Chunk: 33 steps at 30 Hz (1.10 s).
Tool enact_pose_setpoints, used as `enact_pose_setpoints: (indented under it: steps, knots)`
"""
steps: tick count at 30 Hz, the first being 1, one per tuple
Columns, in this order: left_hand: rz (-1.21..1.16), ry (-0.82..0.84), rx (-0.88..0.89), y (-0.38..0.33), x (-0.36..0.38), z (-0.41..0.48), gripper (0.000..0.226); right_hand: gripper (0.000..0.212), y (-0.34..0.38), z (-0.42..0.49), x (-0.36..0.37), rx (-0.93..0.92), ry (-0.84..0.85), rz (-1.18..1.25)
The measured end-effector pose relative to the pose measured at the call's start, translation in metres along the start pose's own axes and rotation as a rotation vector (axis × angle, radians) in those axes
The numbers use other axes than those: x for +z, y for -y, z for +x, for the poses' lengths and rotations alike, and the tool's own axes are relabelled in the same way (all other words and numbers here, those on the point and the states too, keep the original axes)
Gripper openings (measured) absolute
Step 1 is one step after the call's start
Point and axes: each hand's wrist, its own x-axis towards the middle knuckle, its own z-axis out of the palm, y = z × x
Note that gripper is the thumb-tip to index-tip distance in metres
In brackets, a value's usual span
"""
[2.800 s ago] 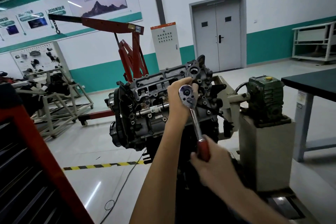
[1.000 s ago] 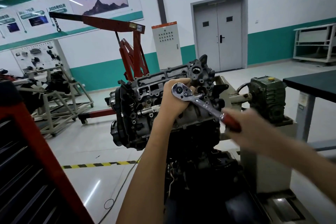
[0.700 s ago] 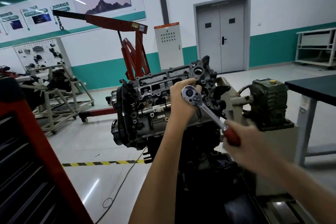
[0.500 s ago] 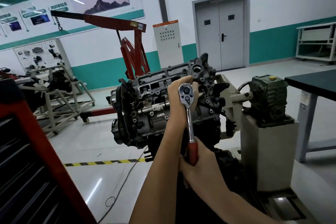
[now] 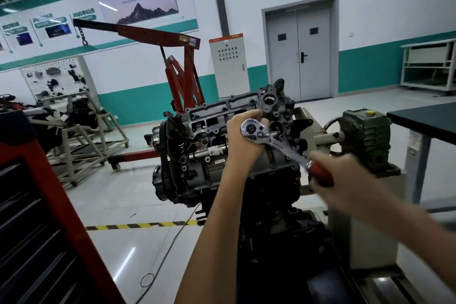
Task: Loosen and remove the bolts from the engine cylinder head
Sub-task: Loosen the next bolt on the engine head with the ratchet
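The grey engine cylinder head (image 5: 214, 136) sits tilted on a stand at mid-frame, its bolt holes facing me. A chrome ratchet wrench (image 5: 276, 142) with a red grip is set against the head near its right end. My left hand (image 5: 243, 138) wraps around the ratchet's round head and hides the socket and the bolt under it. My right hand (image 5: 345, 177) is blurred and closed on the red handle, which points down and to the right.
A red tool cabinet (image 5: 37, 217) fills the lower left. A green gearbox (image 5: 365, 138) on a grey pedestal stands right of the engine, with a dark table (image 5: 429, 116) beyond. A red engine crane (image 5: 177, 61) stands behind. A cable and yellow-black floor tape (image 5: 138, 226) lie below.
Half a second ago the ratchet handle pointed straight down; my right hand has swung it up to the right. My left hand stays on the ratchet head.
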Motion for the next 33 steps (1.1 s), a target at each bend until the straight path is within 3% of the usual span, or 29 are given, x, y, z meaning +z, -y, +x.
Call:
enact_pose_setpoints:
  steps: [4,6,9,14,17,19,22,26,29,33]
  knots:
    - [-0.057,-0.129,-0.087,0.0,0.011,0.001,0.05,0.019,0.056,-0.022,0.063,0.191,0.054,0.534]
    - [-0.011,-0.149,-0.081,0.0,0.011,0.001,0.051,0.019,0.069,-0.022,0.073,0.228,0.105,0.685]
    - [0.037,-0.051,-0.041,0.003,0.002,0.002,0.052,0.025,0.056,-0.017,0.058,0.196,0.105,0.587]
    - [-0.014,0.061,0.015,-0.002,-0.008,0.001,0.036,0.02,0.004,0.011,-0.013,-0.051,-0.034,0.01]
    - [0.026,0.11,0.059,0.0,-0.006,0.001,0.038,0.015,-0.01,0.023,-0.034,-0.097,-0.032,-0.177]
    - [0.001,0.014,0.019,0.002,-0.001,0.001,0.042,0.014,-0.004,0.016,-0.018,-0.061,-0.042,-0.112]
    - [-0.075,-0.081,-0.045,0.003,0.007,0.002,0.05,0.038,0.029,-0.009,0.037,0.063,-0.126,0.237]
    - [-0.093,-0.081,-0.09,0.004,0.013,0.004,0.05,0.027,0.069,-0.022,0.096,0.18,-0.167,0.642]
    - [-0.021,-0.058,-0.049,0.009,0.005,0.002,0.043,0.03,0.059,-0.019,0.086,0.114,-0.125,0.574]
    - [-0.028,0.061,0.048,0.006,-0.006,-0.003,0.032,0.027,0.007,-0.004,0.017,-0.079,0.03,0.127]
